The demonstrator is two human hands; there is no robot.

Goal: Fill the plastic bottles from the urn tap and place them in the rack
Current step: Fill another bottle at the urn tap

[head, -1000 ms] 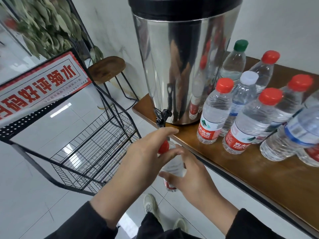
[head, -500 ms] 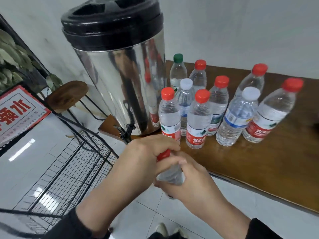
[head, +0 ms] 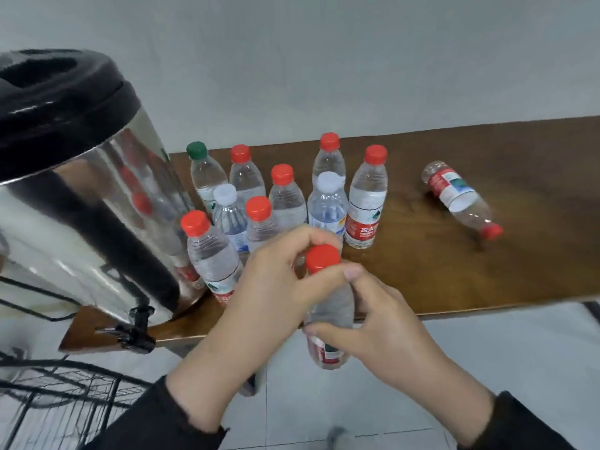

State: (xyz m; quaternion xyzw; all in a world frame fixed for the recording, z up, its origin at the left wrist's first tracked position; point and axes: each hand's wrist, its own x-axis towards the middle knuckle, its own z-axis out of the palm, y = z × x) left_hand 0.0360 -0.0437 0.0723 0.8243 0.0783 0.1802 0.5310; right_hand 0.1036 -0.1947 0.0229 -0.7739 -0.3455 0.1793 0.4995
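A clear plastic bottle (head: 334,306) with a red cap (head: 322,258) is held upright in front of the table edge. My right hand (head: 383,329) grips its body. My left hand (head: 276,280) pinches the red cap between thumb and fingers. The steel urn (head: 84,203) with a black lid stands at the left end of the wooden table (head: 454,271), its black tap (head: 134,332) jutting over the table's corner. The black wire rack (head: 55,391) sits low at bottom left.
Several capped bottles (head: 285,196) stand in a cluster beside the urn, most with red caps, one green, two white. One red-capped bottle (head: 461,199) lies on its side further right on the table. A grey wall runs behind; tiled floor below.
My view has swung right and upward, away from the rack toward the table. The held bottle has risen from below the tap to the table edge, both hands staying on it.
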